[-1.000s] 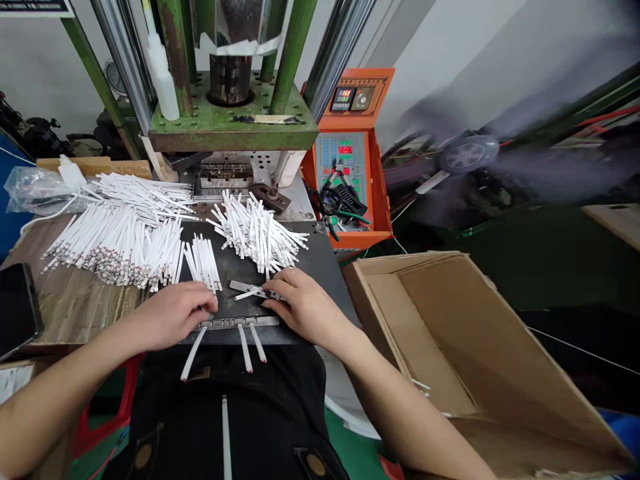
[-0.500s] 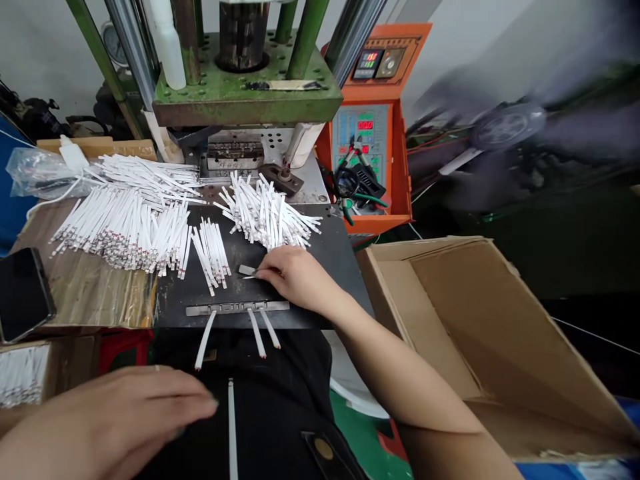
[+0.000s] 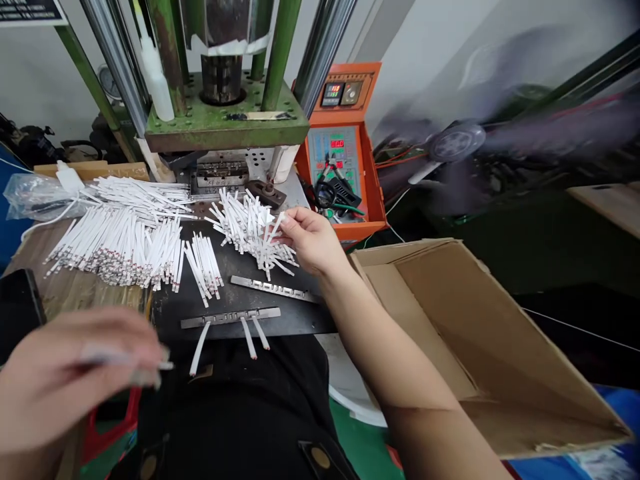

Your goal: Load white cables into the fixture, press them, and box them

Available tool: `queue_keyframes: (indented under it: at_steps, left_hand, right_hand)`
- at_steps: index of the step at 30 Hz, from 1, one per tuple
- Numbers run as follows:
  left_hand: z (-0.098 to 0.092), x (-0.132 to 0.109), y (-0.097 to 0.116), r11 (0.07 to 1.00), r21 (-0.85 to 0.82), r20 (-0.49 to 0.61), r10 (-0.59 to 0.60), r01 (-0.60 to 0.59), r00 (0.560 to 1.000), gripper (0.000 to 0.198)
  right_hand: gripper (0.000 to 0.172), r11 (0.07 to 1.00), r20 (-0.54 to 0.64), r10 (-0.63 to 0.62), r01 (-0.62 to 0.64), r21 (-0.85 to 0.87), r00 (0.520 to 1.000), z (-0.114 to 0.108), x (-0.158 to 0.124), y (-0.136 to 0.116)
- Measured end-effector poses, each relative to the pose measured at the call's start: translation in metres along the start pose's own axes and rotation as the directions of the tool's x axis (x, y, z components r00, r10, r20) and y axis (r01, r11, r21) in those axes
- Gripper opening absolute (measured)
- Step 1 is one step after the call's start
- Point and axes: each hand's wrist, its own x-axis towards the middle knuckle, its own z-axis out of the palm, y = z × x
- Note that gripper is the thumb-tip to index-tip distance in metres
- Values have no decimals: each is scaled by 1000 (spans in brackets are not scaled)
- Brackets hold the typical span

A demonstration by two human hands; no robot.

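My right hand [image 3: 315, 243] pinches a thin white strip [image 3: 276, 227] at the right edge of a loose pile of white strips [image 3: 245, 223]. Blurred by motion, my left hand [image 3: 95, 373] is closed at the lower left around another white strip [image 3: 167, 365], whose tip sticks out past the fingers. Between the hands, near the table's front edge, lies a slotted metal bar [image 3: 225, 319] with three white strips hanging from it. A second slotted bar [image 3: 270, 288] rests behind it, its right end beneath my right wrist. A small bundle of strips [image 3: 204, 267] lies to the left.
A large heap of strips [image 3: 115, 243] covers the table's left part, with a phone [image 3: 20, 307] beside it. Behind stands a green press [image 3: 225, 137] with an orange control box [image 3: 367, 180]. An open cardboard box [image 3: 430, 320] is at right, a blurred spinning fan [image 3: 457, 141] beyond.
My right hand has let go of the second metal bar, now on the table, and moved up to the strip pile. My left hand has moved left; the strip on my lap is gone from there.
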Motion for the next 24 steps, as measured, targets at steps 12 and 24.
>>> queue_keyframes:
  at_steps: [12,24]
  left_hand:
    - [63,94,-81,844,-201,116,-483,497,868,22]
    - [53,85,-66,941,47,-43,-332,334,942,22]
  right_hand:
    - [37,985,24,-62,57,160,998,-10,52,-12]
    - [35,980,-43,-190,192,57,981,-1,31,-22]
